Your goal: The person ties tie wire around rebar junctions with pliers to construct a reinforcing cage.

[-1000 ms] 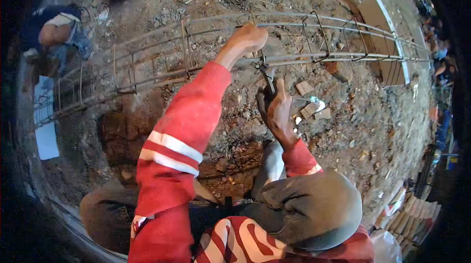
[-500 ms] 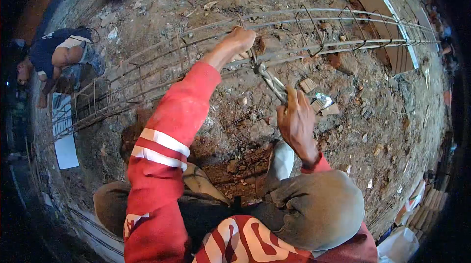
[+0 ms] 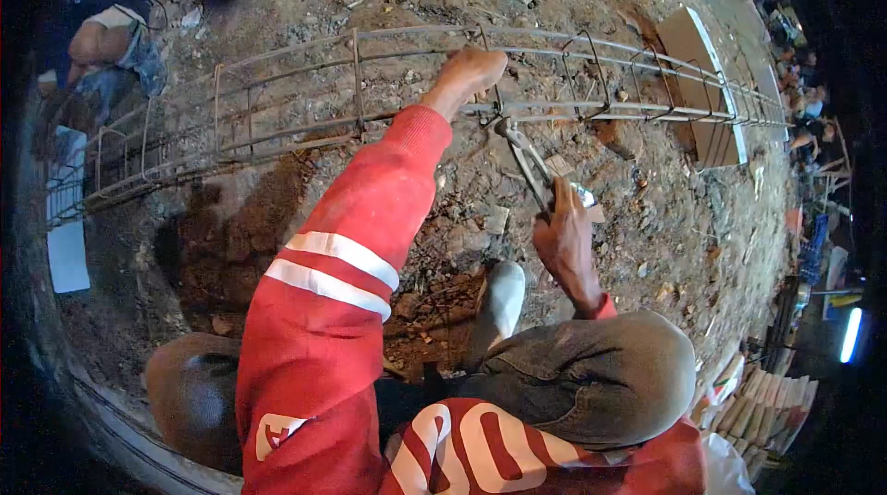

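Note:
A long rebar cage (image 3: 404, 31), made of thin bars with square stirrups, stretches across the ground before me. My left hand (image 3: 476, 70) is closed in a fist at one rebar stirrup, near the upper bars; the fingers' far side is hidden. In my right hand (image 3: 565, 241) are the handles of metal pincers (image 3: 531, 162). Their jaws meet the lower bar at the foot of that same stirrup. Whether wire sits in the jaws is too small to tell.
Blocks with white edges stand under the cage, one at right (image 3: 707, 93) and one at left (image 3: 67, 257). A co-worker (image 3: 115, 47) bends at the far left. Rubble covers the ground, and wooden pieces (image 3: 762, 407) lie stacked at lower right.
My view has shifted, bringing more of the right side and a lit tube into sight. Both hands keep their holds, and the pincers' jaws stay at the same stirrup.

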The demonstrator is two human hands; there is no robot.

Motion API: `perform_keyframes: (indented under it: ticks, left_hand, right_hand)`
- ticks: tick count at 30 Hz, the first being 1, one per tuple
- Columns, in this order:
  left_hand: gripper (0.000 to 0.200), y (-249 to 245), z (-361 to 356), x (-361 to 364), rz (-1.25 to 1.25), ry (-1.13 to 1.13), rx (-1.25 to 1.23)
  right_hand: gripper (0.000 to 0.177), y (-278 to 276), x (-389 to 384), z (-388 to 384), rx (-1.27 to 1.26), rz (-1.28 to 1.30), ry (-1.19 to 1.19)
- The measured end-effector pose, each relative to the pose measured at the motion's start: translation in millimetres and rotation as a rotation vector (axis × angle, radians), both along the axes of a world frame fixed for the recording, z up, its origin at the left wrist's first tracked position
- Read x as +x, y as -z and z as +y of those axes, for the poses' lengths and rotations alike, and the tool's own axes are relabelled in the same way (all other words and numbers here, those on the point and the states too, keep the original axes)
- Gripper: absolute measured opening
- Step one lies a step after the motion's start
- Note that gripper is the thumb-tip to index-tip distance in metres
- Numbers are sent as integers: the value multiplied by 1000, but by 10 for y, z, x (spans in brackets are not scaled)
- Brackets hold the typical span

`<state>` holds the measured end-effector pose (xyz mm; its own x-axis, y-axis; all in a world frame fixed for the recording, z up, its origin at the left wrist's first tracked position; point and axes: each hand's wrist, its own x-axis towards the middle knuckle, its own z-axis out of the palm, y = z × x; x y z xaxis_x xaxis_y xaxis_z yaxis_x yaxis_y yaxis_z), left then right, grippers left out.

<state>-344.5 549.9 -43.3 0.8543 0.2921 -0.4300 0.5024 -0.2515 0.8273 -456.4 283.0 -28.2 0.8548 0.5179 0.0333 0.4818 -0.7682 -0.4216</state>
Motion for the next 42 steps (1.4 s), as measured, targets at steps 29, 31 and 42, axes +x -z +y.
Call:
perform_keyframes:
  ticks: [29,31,42]
  left_hand:
    - [51,-148,-7,-41,-55,144,110]
    - [51,-51,-7,-40,-64,166,135]
    - [57,-123,-42,-140,9,22,78]
  right_hand:
    - [32,8,92,102,-45,-40,-72]
    - [23,608,300,0,165,94,-104]
    - [36,298,18,86,545,926,-162]
